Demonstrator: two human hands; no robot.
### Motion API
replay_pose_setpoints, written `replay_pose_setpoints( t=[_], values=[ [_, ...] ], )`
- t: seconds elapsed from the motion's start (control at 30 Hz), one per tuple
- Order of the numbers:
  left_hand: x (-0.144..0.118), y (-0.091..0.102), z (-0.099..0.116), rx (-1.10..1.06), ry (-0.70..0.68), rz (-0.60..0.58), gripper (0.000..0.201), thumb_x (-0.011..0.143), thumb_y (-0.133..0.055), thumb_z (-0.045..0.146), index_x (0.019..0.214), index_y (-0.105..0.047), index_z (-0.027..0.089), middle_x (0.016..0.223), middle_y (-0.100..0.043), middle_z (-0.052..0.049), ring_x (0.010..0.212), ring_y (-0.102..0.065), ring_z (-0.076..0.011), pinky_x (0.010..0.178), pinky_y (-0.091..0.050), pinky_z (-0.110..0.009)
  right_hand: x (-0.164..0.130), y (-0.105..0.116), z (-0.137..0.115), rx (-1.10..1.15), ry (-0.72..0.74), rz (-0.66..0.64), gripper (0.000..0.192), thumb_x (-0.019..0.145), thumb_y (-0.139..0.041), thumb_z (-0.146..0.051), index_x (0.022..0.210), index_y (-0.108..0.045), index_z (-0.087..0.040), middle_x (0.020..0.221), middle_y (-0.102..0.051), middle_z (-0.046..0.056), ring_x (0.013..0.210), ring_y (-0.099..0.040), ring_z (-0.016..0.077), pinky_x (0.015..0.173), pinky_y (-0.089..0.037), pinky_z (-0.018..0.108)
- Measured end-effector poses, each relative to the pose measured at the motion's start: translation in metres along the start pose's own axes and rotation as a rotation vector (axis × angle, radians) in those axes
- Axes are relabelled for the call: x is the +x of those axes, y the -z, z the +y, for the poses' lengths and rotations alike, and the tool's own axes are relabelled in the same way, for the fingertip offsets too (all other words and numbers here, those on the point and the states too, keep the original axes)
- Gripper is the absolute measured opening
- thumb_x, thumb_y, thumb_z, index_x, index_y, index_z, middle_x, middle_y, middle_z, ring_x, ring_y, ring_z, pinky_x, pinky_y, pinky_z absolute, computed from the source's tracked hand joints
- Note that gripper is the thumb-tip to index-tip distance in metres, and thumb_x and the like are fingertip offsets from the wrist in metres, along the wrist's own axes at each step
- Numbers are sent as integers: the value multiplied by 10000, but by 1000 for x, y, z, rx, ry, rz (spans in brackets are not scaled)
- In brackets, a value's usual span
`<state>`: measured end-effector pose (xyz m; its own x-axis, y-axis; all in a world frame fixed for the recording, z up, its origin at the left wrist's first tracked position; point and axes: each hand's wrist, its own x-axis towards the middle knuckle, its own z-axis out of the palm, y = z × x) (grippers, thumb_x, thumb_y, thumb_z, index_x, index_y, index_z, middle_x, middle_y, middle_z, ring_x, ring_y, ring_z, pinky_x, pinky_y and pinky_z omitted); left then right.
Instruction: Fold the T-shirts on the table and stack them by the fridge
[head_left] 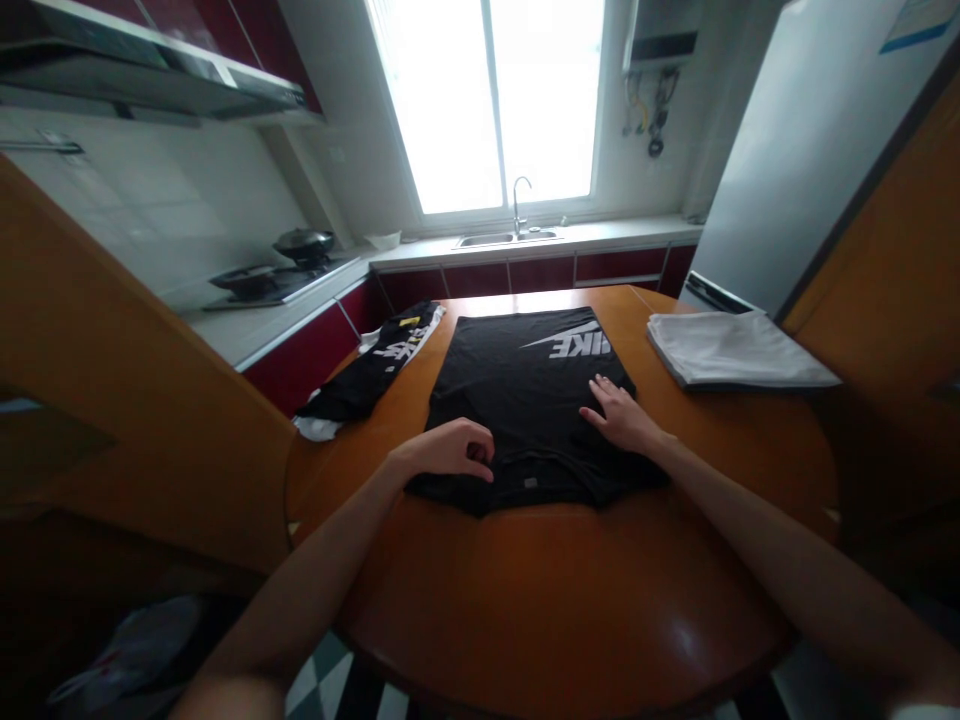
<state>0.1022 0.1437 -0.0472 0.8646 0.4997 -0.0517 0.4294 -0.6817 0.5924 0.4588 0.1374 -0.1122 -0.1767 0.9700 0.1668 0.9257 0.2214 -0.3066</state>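
A black T-shirt is spread on the round wooden table, its collar toward me and a white printed logo at its far right. My right hand lies flat over the shirt's right side with fingers stretched out. Over the left part near the collar is my left hand, its fingers curled and thumb apart from them, with nothing visible between. I cannot tell whether the left fingertips touch the cloth.
Dark clothes with white and yellow print lie at the table's left edge. On the right sits a folded white and dark cloth stack. Beyond are a counter with a sink, a stove with pans and a refrigerator.
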Motion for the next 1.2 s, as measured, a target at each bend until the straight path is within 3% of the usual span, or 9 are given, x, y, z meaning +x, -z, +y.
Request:
replay_pose_setpoints(
  t=[0.1,0.2,0.3,0.37,0.5,0.63,1.03,1.2],
  values=[
    [0,2,1,14,-22,14,337,797,-811,481,787,-723,156,739,-633,-11,656,-571,-122,602,-417,-214,-3,14,-6,87,97,76,595,960,-467,-390,1477,-509,-98,1600,-395,175,1500,-325,287,1215,-283,438],
    [-2,4,4,1,-33,-12,322,810,-806,470,788,-734,157,745,-628,-13,661,-578,-123,607,-424,-216,-8,30,-11,228,163,73,405,940,-497,-335,1241,-704,-159,1321,-665,139,1202,-620,261,1050,-462,376],
    [-3,4,11,-10,-48,-51,294,818,-805,453,785,-755,165,750,-626,-15,664,-586,-126,611,-426,-221,-15,44,-13,346,242,-112,301,915,-545,-365,957,-769,-170,928,-731,80,800,-655,192,742,-508,304],
    [-4,3,16,-6,-55,-66,283,814,-810,453,779,-771,175,755,-627,-19,663,-587,-128,607,-421,-227,-19,51,-13,392,279,-292,296,878,-599,-404,870,-766,-160,803,-705,50,698,-602,165,637,-455,274],
    [-3,-2,21,-2,-39,-114,287,789,-831,462,749,-768,185,750,-624,-14,655,-588,-130,597,-412,-235,-28,60,-15,409,261,-599,304,807,-680,-432,854,-780,-148,730,-690,25,646,-562,143,586,-407,247],
    [-2,-7,23,37,-16,-186,326,722,-880,463,703,-718,181,746,-615,4,621,-552,-119,560,-382,-237,-34,64,-24,376,268,-722,273,775,-718,-412,830,-791,-155,705,-685,15,655,-578,144,576,-398,235],
    [-1,-15,18,62,87,-273,461,567,-971,385,814,-629,198,736,-583,61,624,-509,-113,522,-331,-218,-40,60,-33,290,220,-787,374,631,-859,-462,844,-743,-177,767,-682,-8,668,-592,137,549,-398,228],
    [-2,-14,17,48,97,-277,389,608,-953,353,786,-645,194,722,-593,60,610,-514,-105,514,-328,-211,-42,59,-33,260,200,-797,341,632,-852,-435,814,-729,-174,742,-673,-13,650,-583,136,526,-383,232]
  ],
)
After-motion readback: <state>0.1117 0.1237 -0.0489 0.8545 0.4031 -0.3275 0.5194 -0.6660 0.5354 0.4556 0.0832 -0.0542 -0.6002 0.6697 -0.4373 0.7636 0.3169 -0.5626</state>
